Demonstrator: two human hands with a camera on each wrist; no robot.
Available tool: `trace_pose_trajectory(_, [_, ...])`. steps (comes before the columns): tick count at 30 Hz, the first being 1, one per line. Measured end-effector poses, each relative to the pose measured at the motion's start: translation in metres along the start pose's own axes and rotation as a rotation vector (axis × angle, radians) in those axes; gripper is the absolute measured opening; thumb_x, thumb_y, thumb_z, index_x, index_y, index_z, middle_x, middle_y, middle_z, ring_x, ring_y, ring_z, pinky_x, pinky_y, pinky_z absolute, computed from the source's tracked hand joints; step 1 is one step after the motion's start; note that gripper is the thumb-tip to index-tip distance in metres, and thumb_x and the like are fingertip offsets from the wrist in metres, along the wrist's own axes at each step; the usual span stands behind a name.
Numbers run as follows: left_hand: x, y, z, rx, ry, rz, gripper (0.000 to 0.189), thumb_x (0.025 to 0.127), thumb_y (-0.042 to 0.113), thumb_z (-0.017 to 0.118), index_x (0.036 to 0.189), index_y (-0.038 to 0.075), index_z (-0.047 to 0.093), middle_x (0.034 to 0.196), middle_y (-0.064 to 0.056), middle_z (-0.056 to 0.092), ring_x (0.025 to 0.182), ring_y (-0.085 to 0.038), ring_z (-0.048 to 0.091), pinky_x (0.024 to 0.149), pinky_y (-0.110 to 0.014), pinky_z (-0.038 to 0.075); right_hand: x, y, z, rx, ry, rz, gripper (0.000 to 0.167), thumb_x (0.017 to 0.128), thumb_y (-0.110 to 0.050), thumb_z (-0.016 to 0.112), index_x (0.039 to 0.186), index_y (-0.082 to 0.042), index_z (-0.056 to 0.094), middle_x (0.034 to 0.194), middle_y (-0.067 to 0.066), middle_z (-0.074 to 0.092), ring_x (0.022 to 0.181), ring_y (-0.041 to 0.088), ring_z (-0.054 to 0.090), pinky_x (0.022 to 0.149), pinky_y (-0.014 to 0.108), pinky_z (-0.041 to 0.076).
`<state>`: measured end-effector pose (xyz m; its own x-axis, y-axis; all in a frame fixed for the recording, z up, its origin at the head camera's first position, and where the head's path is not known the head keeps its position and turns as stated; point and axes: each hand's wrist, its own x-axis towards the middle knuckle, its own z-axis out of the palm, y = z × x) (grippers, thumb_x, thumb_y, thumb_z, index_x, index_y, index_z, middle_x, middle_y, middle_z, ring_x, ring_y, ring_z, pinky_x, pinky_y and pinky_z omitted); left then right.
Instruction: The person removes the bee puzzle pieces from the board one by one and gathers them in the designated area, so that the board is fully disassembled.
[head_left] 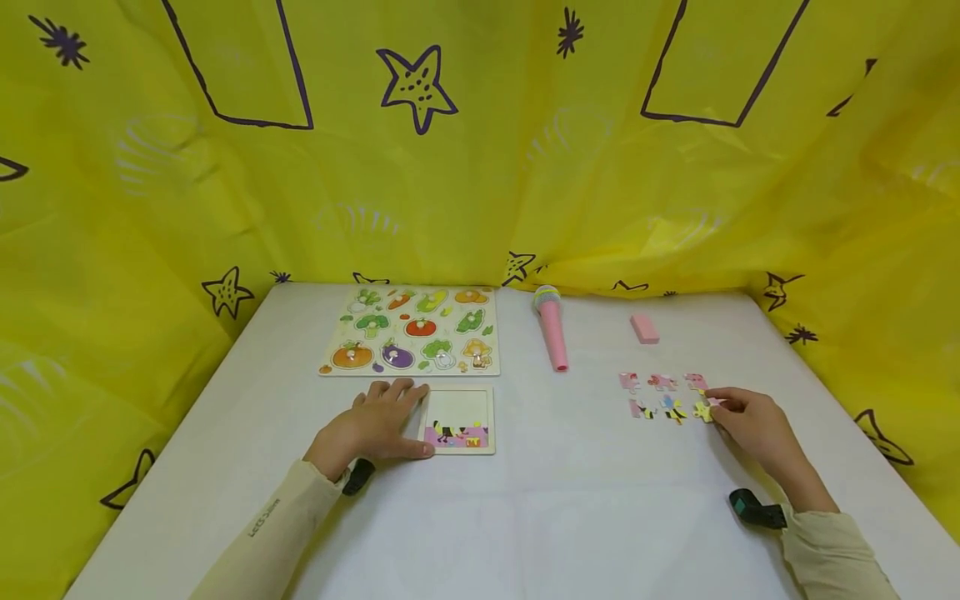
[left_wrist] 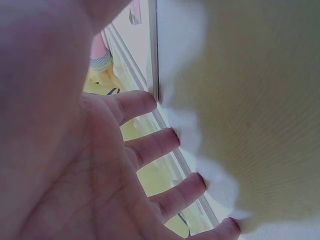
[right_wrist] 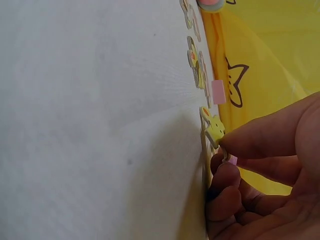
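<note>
A small square puzzle tray (head_left: 491, 421) with a pale rim lies on the table, its lower part filled by a strip of pink, yellow and black picture. At its left edge rests my left hand (head_left: 382, 421), fingers spread, with index finger and thumb touching the rim corners. The left wrist view shows the fingers (left_wrist: 152, 147) extended. On the right, my right hand (head_left: 757, 425) pinches a yellow puzzle piece (right_wrist: 215, 129) printed with a small face, between thumb and fingers. Several loose pink and yellow puzzle pieces (head_left: 662, 382) lie in two rows beside it.
A vegetable peg board (head_left: 408, 350) lies behind the puzzle tray. To its right is a pink toy microphone (head_left: 553, 333), and a pink block (head_left: 644, 328) sits behind the loose pieces. A yellow patterned curtain (head_left: 480, 183) borders the white table (head_left: 525, 533).
</note>
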<state>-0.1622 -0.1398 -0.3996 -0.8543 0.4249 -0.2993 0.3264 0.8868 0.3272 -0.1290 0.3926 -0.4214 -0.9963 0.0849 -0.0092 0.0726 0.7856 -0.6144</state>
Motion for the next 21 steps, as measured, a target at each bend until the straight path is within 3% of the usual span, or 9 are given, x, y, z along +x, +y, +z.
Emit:
trace_pose_trajectory(7, [-0.0022,-0.0029,0.0036,-0.027,0.009,0.013,0.097,0.091,0.050,0.084,0.164,0.005,0.039,0.167,-0.023,0.033,0.149,-0.054,0.028,0.119,-0.076,0.022,0.0018,-0.0008,-0.0002,-0.064,-0.023,0.004,0.040,0.102,-0.009,0.061,0.132,0.017,0.062,0.095,0.015,0.063,0.084,0.029,0.053,0.067,0.036,0.042])
trace_pose_trajectory(21, [-0.0028,0.0002,-0.0010,-0.017,0.011,0.004,0.097,0.091,0.050,0.085,0.164,0.006,0.040,0.167,-0.022,0.034,0.149,-0.052,0.029,0.119,-0.075,0.023,0.0068,-0.0031,-0.0003,-0.100,-0.024,0.024,0.036,0.101,-0.009,0.062,0.118,0.023,0.057,0.100,0.030,0.064,0.091,0.041,0.059,0.073,0.040,0.048])
